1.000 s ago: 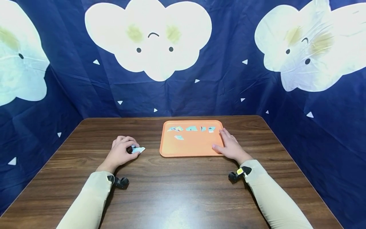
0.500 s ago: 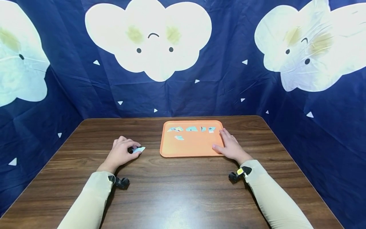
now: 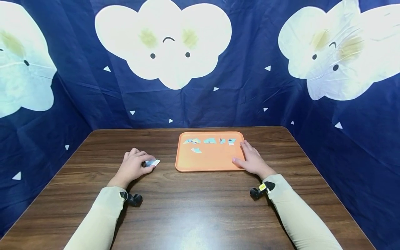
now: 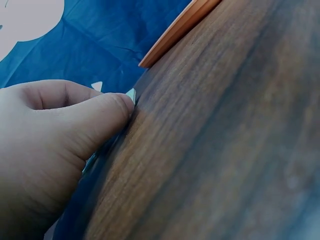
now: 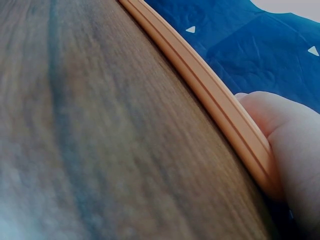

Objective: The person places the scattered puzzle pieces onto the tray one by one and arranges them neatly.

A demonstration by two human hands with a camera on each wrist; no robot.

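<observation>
At the left of the tray, my left hand (image 3: pixel 132 166) pinches a small angular light-blue picture piece (image 3: pixel 153 163) with a whitish tip, low over the table. Only a pale corner of the piece (image 4: pixel 131 94) shows past the thumb in the left wrist view; whether more than one piece is held, I cannot tell. An orange tray (image 3: pixel 206 161) carries several similar flat pieces, including a light-blue one (image 3: pixel 209 140) in the back row and one lower down (image 3: pixel 196 150). Over the tray's right edge rests my right hand (image 3: pixel 252 160), fingers spread and fairly straight, thumb inside the rim.
Brown wood-grain table (image 3: pixel 187 208) extends around the tray and toward the front. Behind it and along both sides hangs a dark blue cloth (image 3: pixel 250 100) printed with white clouds and triangles. A small black camera (image 3: pixel 135 200) sits at the left wrist.
The piece in my left fingers has turned slightly, showing a bluer face and a white end now. The right hand and the tray stay in place.
</observation>
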